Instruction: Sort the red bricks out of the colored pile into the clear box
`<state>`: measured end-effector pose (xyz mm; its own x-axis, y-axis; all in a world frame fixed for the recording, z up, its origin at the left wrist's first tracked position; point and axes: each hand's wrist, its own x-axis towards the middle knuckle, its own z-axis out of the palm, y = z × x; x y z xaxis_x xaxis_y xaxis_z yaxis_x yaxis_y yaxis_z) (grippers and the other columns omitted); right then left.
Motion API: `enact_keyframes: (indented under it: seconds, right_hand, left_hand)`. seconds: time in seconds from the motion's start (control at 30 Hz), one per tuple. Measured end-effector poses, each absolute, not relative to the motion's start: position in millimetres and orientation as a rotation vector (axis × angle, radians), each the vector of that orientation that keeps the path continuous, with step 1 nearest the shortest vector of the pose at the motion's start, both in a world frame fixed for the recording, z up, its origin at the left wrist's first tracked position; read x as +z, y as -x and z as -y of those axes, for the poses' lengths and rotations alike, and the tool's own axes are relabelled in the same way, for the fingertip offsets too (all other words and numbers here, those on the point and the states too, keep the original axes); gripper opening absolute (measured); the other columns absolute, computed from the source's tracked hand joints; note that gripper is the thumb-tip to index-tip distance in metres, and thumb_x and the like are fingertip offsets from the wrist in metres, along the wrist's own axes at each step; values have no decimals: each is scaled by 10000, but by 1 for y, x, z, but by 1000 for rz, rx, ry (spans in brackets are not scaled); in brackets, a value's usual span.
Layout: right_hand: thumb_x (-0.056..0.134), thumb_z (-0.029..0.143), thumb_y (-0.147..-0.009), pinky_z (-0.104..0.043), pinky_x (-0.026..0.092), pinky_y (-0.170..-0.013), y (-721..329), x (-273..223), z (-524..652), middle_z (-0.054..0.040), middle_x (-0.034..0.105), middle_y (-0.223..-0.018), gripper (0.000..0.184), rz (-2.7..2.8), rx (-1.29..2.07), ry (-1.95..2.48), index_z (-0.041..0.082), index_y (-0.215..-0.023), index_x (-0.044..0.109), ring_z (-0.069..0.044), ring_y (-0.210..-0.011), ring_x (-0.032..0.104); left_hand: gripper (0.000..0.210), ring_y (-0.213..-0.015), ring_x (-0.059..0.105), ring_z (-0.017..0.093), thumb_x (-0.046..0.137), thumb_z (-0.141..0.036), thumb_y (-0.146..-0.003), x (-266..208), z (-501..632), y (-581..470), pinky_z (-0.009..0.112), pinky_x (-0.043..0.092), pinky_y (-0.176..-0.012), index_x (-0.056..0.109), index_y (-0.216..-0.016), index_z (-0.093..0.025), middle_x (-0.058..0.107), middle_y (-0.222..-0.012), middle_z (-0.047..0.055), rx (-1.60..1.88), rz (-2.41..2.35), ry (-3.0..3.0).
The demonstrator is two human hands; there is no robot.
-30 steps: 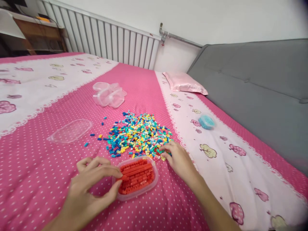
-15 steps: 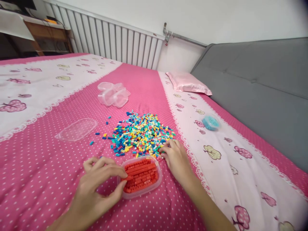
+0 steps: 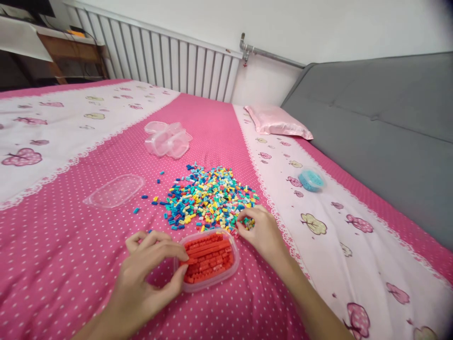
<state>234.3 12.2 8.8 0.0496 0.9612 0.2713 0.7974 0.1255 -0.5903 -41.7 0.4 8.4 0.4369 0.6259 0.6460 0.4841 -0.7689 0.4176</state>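
Observation:
A clear plastic container (image 3: pixel 231 274) filled with rows of red toy bricks (image 3: pixel 212 259) sits on the bed in front of me. Over its left end is my left hand (image 3: pixel 148 274), thumb and forefinger closed on the end of a red brick row. Behind the container spreads a loose pile of small coloured toy bricks (image 3: pixel 208 196), mostly blue, yellow, green and white. My right hand (image 3: pixel 262 231) is at the pile's near right edge, its fingers curled and thumb against the forefinger. Whatever lies between those fingertips is too small to make out.
A clear lid (image 3: pixel 115 191) lies left of the pile, and several clear containers (image 3: pixel 168 140) are stacked beyond. On the right stand a small container of blue pieces (image 3: pixel 311 180) and a pink pillow (image 3: pixel 278 122). A grey headboard (image 3: pixel 382 99) borders the bed.
My right hand has shifted slightly at the pile's edge, its fingers more curled, uncovering some bricks beside them. The left hand keeps its pinch at the container.

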Motion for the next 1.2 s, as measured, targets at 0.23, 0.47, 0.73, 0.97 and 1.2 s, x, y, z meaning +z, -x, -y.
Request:
enact_keyframes:
  seconds: [0.23,0.47,0.73,0.97,1.2]
  right_hand:
    - [592,248,-868,-330,591,-727,-211,25,2,-55,790,-903,207,1578,752,1420,207,-982,760,-187,-800,740]
    - [654,256,-845,-333,612,-785,-172,31,26,-31,785,-888,66,1361,1134,1241,240,-886,703,-182,-824,758]
    - [663,244,-843,-316,602,-797,-171,25,28,-14,759,-889,42,1380,1121,1220,251,-853,704,-180,-872,739]
    - [677,251,-826,-363,596,-801,-168,23,30,-34,769,-888,46,1348,1121,1278,242,-833,721,-211,-869,743]
    - [687,223,-808,-356,589,-764,-163,23,35,-26,776,-816,66,1360,965,1277,245,-757,721,-211,-808,737]
  left_hand:
    - [98,-791,636,178,629,-151,-853,13,1,29,373,342,-791,661,-856,-244,738,-826,-42,1215,-1068,-2406]
    - [92,-792,639,183,657,-165,-860,16,6,17,401,333,-811,689,-856,-252,756,-838,-40,1206,-1087,-2269]
    - [119,-800,644,185,678,-150,-853,15,6,17,396,316,-790,698,-876,-265,762,-846,-63,1238,-1125,-2248]
    - [114,-789,644,180,672,-152,-861,17,8,17,414,318,-811,691,-848,-263,765,-832,-63,1244,-1106,-2271]
    - [134,-773,661,170,692,-116,-834,15,7,16,408,381,-799,681,-788,-241,763,-810,-49,1295,-1011,-2201]
